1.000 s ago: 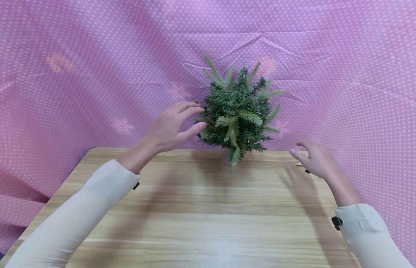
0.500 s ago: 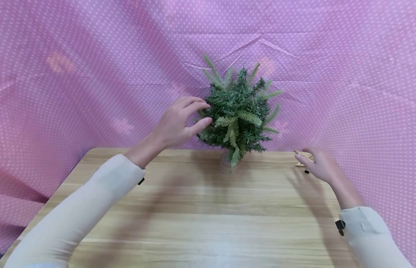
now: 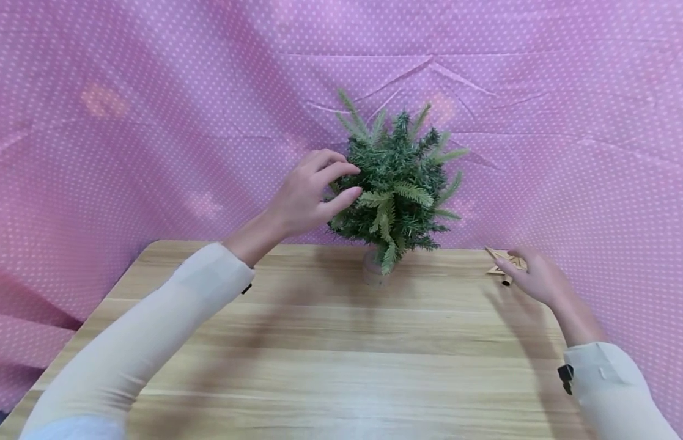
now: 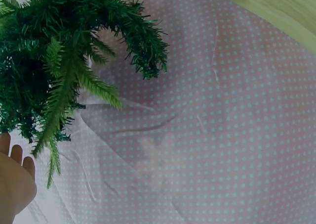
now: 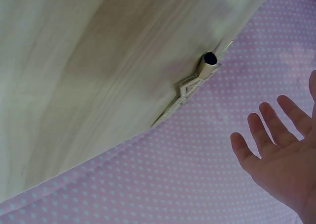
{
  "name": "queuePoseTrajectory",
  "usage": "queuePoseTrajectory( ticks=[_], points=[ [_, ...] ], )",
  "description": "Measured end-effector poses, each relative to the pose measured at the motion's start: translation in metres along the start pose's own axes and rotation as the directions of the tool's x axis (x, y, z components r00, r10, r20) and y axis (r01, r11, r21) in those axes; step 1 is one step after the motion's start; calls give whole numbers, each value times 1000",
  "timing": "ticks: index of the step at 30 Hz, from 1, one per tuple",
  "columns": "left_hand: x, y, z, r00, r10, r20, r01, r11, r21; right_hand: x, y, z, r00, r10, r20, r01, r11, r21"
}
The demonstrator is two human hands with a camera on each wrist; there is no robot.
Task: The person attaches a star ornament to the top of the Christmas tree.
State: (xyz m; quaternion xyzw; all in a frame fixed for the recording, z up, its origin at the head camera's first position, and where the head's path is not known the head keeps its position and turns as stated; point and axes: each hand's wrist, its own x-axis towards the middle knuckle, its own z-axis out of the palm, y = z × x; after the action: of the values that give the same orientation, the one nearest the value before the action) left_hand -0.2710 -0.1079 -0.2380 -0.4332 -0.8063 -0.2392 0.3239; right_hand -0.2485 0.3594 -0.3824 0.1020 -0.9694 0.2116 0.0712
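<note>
1. Both our hands have parted fingers: left hand [image 3: 308,192] gently bent, right hand [image 5: 284,159] spread.
2. Our left is at the left side of the upright green tree [image 3: 398,183]; we cannot tell whether it touches.
3. Our right is near the golden star [image 5: 195,79], at the back right edge of the table [image 3: 319,342].
4. Pink dotted cloth [image 3: 539,122] hangs behind.
</note>
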Motion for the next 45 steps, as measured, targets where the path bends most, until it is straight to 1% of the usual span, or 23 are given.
queuePoseTrajectory(
  ticks=[2,4,8,13,22,27,32,39,45],
  points=[
    [2,1,1,1000,-5,-6,5,1000,-4,-1,3,1,1000,-9,-18,9,1000,1],
    [3,2,1,1000,-20,-4,20,1000,-6,-2,5,2,1000,-11,-23,11,1000,2],
    [5,3,1,1000,-28,-8,27,1000,-6,-3,9,2,1000,-9,-25,9,1000,1],
    [7,2,1,1000,-24,-15,23,1000,-16,-3,10,3,1000,5,-11,-5,1000,-6],
    [12,2,1,998,-54,10,54,999,2,-2,14,4,999,30,26,-30,999,-19],
    [14,1,3,997,-76,26,75,997,17,1,15,4,997,46,58,-45,999,-20],
    [20,4,6,993,-99,61,96,994,43,3,18,3,997,46,65,-45,999,-15],
    [29,7,10,992,-87,88,84,996,42,1,26,1,997,34,71,-32,999,-20],
    [34,5,10,982,-129,135,124,991,40,3,28,0,997,18,76,-17,1000,-16]
  ],
)
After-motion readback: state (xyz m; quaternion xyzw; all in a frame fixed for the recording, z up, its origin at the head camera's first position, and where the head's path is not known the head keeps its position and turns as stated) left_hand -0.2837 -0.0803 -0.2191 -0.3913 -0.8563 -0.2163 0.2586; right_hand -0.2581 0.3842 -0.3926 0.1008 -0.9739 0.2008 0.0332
